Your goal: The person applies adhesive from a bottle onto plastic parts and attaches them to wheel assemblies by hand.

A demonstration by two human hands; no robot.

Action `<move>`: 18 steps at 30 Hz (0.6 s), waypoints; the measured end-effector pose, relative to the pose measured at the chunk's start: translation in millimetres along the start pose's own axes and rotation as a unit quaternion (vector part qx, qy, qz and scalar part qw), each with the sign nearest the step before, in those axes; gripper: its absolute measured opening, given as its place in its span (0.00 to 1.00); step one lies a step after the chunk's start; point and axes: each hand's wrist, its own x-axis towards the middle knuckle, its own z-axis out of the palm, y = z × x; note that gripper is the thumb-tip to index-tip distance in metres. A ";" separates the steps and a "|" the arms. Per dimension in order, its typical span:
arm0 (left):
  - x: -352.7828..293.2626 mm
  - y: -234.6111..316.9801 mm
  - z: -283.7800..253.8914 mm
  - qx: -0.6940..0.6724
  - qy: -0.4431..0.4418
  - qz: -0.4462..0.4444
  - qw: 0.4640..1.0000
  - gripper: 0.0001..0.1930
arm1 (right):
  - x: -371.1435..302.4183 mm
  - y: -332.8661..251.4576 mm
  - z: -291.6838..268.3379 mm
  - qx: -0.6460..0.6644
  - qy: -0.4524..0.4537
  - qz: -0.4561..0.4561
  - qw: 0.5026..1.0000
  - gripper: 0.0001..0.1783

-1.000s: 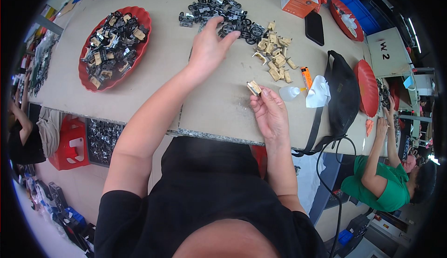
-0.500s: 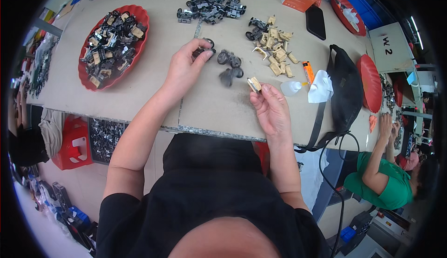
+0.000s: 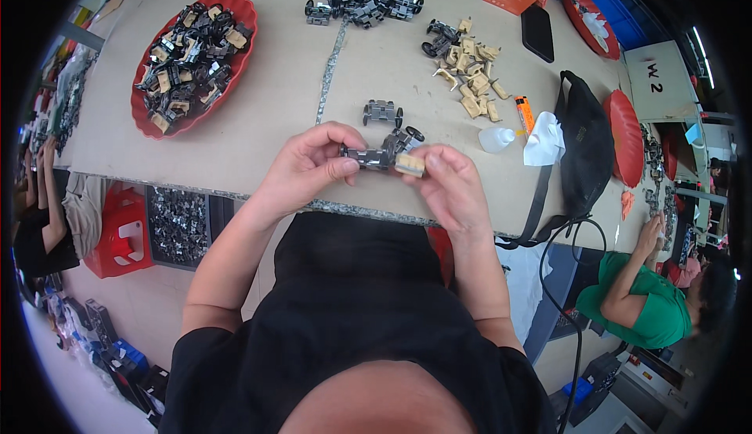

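Near the table's front edge, my left hand (image 3: 309, 166) pinches a small black wheeled toy chassis (image 3: 368, 157) by its left end. My right hand (image 3: 454, 187) holds a small tan plastic part (image 3: 410, 165) between thumb and fingers, close to the chassis's right end; whether the two touch I cannot tell. Just behind them lies another wheeled chassis (image 3: 406, 139), partly hidden, and a further black chassis (image 3: 382, 111) rests on the table beyond. A loose pile of tan parts (image 3: 472, 74) lies ahead of my right hand.
A red scalloped bowl (image 3: 252, 42) full of assembled pieces stands at left. More chassis (image 3: 364, 3) are heaped at the back. To the right are a small white bottle (image 3: 495, 139), a white tissue (image 3: 544, 142), a phone (image 3: 537, 34) and a black bag (image 3: 583, 136). A co-worker in green (image 3: 638, 301) sits at right.
My left hand has come nearer to me, bringing a chassis. My right hand has moved left with the tan part, to the chassis's end. The loose chassis, blurred before, now lie still.
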 end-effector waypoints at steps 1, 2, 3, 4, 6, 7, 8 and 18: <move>-0.2 -2.8 0.1 -0.001 0.000 0.000 1.000 0.09 | 6.8 1.5 -3.5 0.000 0.000 0.001 1.000 0.10; 0.7 -5.2 0.9 0.024 0.013 -0.013 1.000 0.10 | 13.4 2.0 -6.1 0.033 0.016 -0.030 0.999 0.10; 2.1 -6.5 2.2 0.049 0.026 -0.025 0.998 0.11 | 18.7 1.5 -7.6 0.066 0.031 -0.060 0.996 0.10; 4.6 -7.5 3.9 0.049 0.028 -0.025 0.998 0.11 | 22.6 -1.7 -8.7 0.094 0.035 -0.064 0.993 0.10; 10.1 -9.2 6.4 0.045 0.056 0.005 0.997 0.14 | 20.6 -6.3 -12.9 0.102 0.032 -0.063 0.992 0.10; 10.5 -10.8 4.9 0.044 0.057 0.005 0.997 0.14 | 19.6 -7.4 -14.1 0.111 0.029 -0.064 0.991 0.10; 10.5 -13.1 2.9 0.065 0.041 0.005 0.997 0.15 | 18.4 -6.3 -13.5 0.110 0.030 -0.063 0.991 0.10; 9.9 -13.7 5.9 0.119 -0.012 -0.027 0.992 0.16 | 13.0 1.5 -7.8 -0.068 0.088 -0.051 0.993 0.08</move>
